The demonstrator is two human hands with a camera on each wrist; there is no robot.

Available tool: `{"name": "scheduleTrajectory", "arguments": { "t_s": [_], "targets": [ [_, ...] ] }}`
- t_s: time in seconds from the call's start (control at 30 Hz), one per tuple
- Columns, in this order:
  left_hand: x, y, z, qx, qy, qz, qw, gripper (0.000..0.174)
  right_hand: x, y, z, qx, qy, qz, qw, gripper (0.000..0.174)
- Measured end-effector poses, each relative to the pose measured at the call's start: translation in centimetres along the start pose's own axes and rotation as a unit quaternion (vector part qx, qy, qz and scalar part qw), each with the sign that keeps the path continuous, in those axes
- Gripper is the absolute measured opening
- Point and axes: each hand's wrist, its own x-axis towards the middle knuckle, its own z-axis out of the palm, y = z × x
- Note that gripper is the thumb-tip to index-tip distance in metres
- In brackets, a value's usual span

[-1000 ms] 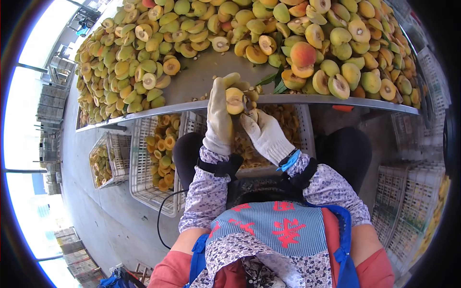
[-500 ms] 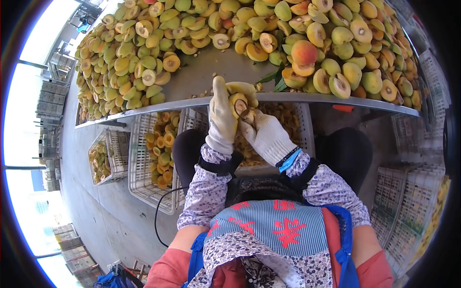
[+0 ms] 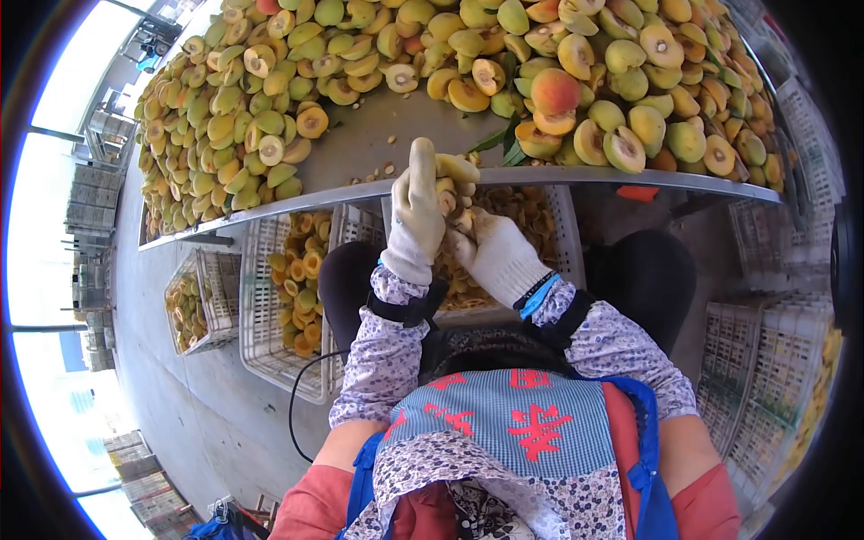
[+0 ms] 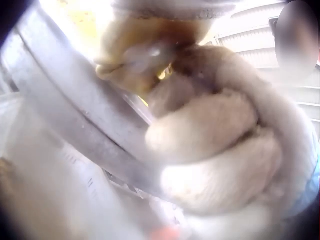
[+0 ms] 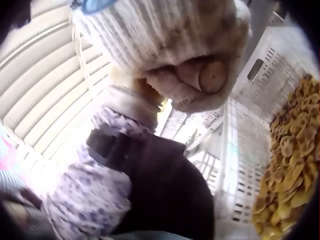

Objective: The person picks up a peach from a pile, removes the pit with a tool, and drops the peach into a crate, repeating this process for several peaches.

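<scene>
My gloved left hand (image 3: 416, 220) holds a cut peach half (image 3: 445, 192) just in front of the table's near edge. Its fingers partly cover the fruit. Close against the fruit, my gloved right hand (image 3: 506, 256) grips a small pitting tool, whose round handle end (image 5: 214, 76) sticks out of the fist in the right wrist view. The tool's working end is hidden between the hands. In the left wrist view, the curled fingers (image 4: 215, 130) of the right glove fill the middle, below the blurred yellowish left glove.
Halved peaches (image 3: 243, 117) are heaped on the metal table (image 3: 360, 148), with a few loose pits near its edge (image 3: 576, 177). Under it stand a crate (image 3: 256, 355) of hollowed halves and another crate (image 5: 237, 165) of yellow fruit pieces. Stacked crates (image 3: 765, 360) stand at the right.
The peach half has turned from facing the camera to lying deeper between the hands. The right hand has worked the tool against it, and its loop blade is now hidden.
</scene>
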Motion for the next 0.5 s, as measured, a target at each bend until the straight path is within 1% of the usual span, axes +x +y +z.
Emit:
{"name": "scheduleTrajectory", "arguments": {
  "t_s": [0.03, 0.13, 0.23, 0.33, 0.43, 0.5],
  "targets": [
    [-0.1, -0.1, 0.3, -0.040, 0.026, -0.016, 0.999, 0.074, -0.2, -0.1, 0.1, 0.033, 0.005, -0.002, 0.999, 0.033],
    [-0.2, -0.3, 0.0, -0.038, -0.001, 0.035, 0.999, 0.077, 0.4, 1.3, 0.6, 0.203, -0.054, -0.040, 0.977, 0.026],
    [0.0, -1.0, -0.1, -0.038, -0.004, 0.047, 0.998, 0.080, 0.7, 1.8, 1.2, 0.190, -0.044, -0.046, 0.980, 0.027],
    [0.0, -1.1, 0.1, -0.004, 0.001, 0.057, 0.998, 0.079, 0.2, 0.9, -0.1, 0.058, -0.024, -0.003, 0.998, 0.037],
    [0.0, -0.7, -0.2, 0.027, -0.030, 0.053, 0.998, 0.078, 0.7, 1.8, 0.0, -0.041, -0.026, -0.008, 0.999, 0.039],
    [-0.1, 0.5, 0.2, 0.067, -0.025, 0.017, 0.997, 0.073, 0.7, 1.5, -0.4, -0.070, -0.028, -0.001, 0.997, 0.040]
  ]
}}
